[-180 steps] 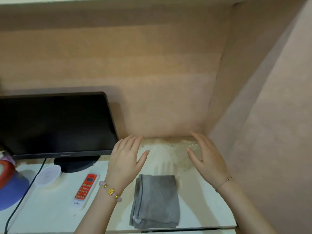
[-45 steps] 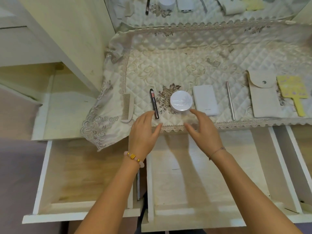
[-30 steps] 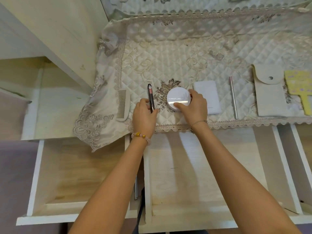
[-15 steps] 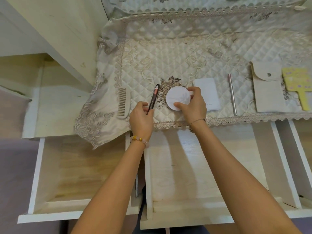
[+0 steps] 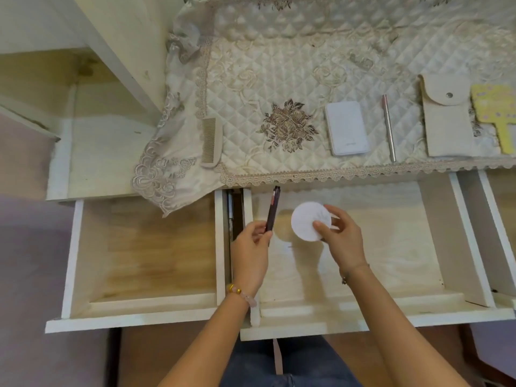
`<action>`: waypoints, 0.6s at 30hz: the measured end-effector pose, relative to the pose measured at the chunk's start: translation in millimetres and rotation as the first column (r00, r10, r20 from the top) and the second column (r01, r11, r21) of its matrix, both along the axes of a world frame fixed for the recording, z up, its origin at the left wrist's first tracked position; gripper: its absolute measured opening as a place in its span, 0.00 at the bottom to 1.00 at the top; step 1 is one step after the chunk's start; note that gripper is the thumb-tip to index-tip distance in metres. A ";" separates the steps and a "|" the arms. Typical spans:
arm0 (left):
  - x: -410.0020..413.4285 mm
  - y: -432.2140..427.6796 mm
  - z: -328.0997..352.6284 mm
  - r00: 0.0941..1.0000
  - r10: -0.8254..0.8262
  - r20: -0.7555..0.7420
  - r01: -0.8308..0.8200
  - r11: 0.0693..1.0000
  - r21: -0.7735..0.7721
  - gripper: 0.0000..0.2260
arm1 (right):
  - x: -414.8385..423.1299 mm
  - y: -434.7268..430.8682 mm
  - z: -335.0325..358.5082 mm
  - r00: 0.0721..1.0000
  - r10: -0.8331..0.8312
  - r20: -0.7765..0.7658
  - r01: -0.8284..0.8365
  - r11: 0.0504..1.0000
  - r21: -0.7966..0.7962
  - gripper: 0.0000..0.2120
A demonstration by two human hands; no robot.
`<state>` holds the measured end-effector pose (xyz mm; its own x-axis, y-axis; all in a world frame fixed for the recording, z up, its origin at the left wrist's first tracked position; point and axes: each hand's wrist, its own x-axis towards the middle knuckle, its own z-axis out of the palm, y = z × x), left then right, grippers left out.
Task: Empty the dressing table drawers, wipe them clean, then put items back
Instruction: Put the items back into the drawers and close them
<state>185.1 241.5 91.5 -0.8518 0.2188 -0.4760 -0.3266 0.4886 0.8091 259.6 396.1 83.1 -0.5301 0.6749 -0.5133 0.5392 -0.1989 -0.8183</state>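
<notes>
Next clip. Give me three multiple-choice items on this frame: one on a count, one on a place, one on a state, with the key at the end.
1. How many items lie on the quilted cloth?
A. two
B. eight
C. five

2. Where is the round white compact?
A. on the quilted cloth
B. above the middle drawer
C. out of view

3. What is the left hand doing?
A. pinching a dark pen
B. lying flat on the cloth
C. hanging idle

Key:
1 C: the comb, white case, silver stick, pouch and yellow mirror lie there.
2 B: the right hand holds it over that drawer's floor.
3 A: its fingers grip the pen's lower end.
</notes>
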 end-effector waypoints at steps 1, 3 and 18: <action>6.7 -0.1 -5.0 0.998 0.006 0.058 -0.006 1.000 -0.004 0.08 | 4.5 -2.4 -5.7 1.000 0.007 0.022 -0.007 1.000 -0.015 0.18; 19.4 2.2 -14.7 0.986 0.004 0.167 -0.001 1.000 -0.017 0.09 | 10.1 -5.1 -16.5 0.998 0.025 0.064 -0.022 0.999 -0.047 0.17; 38.0 36.2 -67.2 0.947 0.155 0.280 -0.111 0.980 -0.168 0.07 | 15.8 4.7 -61.4 0.988 0.005 0.152 0.019 0.988 -0.151 0.17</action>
<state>223.1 277.6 24.3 -0.6883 0.0212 -0.7251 -0.6066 0.5314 0.5913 275.4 400.8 21.7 -0.4340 0.5863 -0.6841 0.6527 -0.3188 -0.6873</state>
